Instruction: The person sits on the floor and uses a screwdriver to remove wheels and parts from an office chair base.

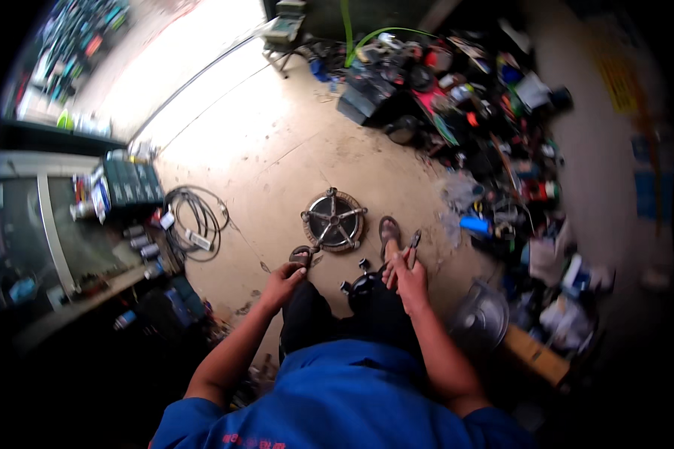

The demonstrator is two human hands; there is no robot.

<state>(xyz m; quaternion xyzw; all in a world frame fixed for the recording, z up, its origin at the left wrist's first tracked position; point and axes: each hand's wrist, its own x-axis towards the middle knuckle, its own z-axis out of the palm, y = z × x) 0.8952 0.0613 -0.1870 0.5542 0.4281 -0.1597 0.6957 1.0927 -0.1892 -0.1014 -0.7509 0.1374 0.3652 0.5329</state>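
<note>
My right hand [412, 286], above my right knee, is closed round a pair of pliers [415, 241] with red handles, jaws pointing up and away. My left hand [283, 283] is by my left knee, thumb and fingers pressed together; whatever they may hold is too small to make out. On the floor beyond my feet lies a round seat-like piece [334, 219] with a dark middle, a brown rim and a shiny five-armed star frame across it. Between my legs sits a black part with casters [363, 282], partly hidden by my thigh.
Coiled dark cable [196, 223] lies on the floor at left, near a dark green crate [132, 183]. A heap of mixed parts and scrap [494, 127] spreads along the right. A clear plastic basin [481, 314] and a cardboard box [535, 353] stand close on my right. A small stool [283, 30] stands far ahead.
</note>
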